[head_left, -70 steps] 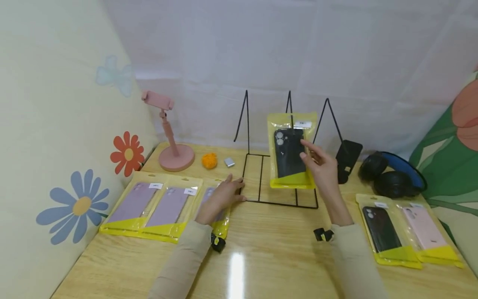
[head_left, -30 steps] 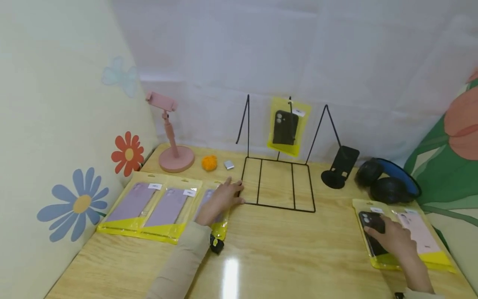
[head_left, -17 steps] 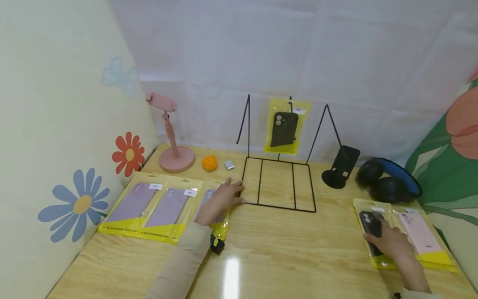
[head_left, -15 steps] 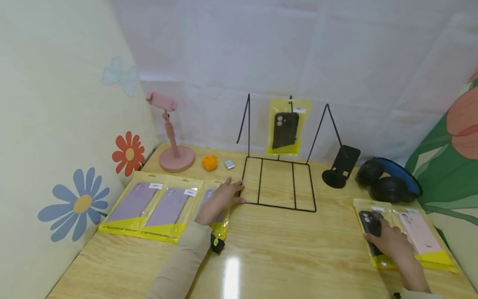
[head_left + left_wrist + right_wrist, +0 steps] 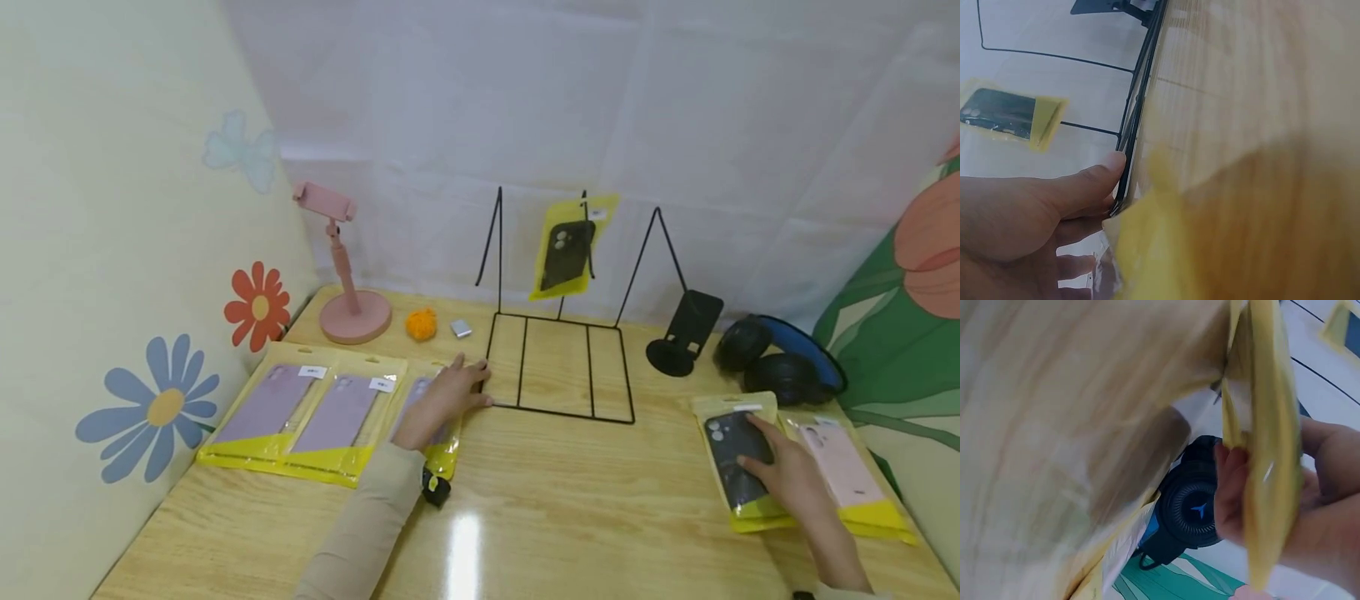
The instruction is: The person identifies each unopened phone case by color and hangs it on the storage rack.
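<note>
My left hand (image 5: 446,398) pinches the near left corner of a black wire display rack (image 5: 522,362), thumb and fingers either side of the wire in the left wrist view. One bagged black phone case (image 5: 567,250) hangs askew from the rack's middle hook. At right, my right hand (image 5: 795,475) holds another bagged black phone case (image 5: 723,450) by its side, thumb on its front. The right wrist view shows that yellow bag (image 5: 1269,462) edge-on between thumb and fingers, raised from the table. Beside it lies a bagged pink phone case (image 5: 843,467).
Three bagged purple phone cases (image 5: 337,417) lie at left, one partly under my left forearm. Behind stand a pink phone stand (image 5: 354,317), an orange ball (image 5: 421,324) and a small silver block (image 5: 461,328). A black phone stand (image 5: 693,321) and headphones (image 5: 787,375) are back right.
My right hand went from the rack, leaving the hanging bag there, to the right-hand bags. It has now lifted the black case's bag slightly leftward. The hanging bag swings; my left hand stays.
</note>
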The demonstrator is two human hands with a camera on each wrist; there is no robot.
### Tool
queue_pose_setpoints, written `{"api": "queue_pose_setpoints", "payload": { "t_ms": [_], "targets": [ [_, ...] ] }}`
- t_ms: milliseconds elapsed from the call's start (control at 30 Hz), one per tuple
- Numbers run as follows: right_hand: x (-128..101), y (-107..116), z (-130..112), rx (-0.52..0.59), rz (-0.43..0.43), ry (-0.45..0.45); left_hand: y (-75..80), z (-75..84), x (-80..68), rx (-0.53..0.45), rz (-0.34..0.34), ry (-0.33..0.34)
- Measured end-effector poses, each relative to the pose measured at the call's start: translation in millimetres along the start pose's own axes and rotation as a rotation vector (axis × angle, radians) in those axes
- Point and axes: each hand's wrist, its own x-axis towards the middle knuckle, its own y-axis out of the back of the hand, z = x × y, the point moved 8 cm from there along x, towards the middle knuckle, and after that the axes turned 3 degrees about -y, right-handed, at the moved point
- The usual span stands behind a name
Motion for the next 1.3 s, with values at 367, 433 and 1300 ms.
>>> {"api": "queue_pose_setpoints", "payload": {
  "t_ms": [367,433,1300],
  "targets": [
    [-14.0,0.7,-34.9,0.378,-0.087,0.031,-0.1,-0.4,1.4,0.005,-0.001,-0.01],
    [-16.4,-0.5,-50.8,0.41,-0.101,0.054,-0.1,-0.6,2.4,0.013,0.006,-0.019],
    [-22.8,32.1,-220.0,0.757,0.254,0.369,2.0,2.0,1.5,-0.005,0.009,-0.018]
  ]
}}
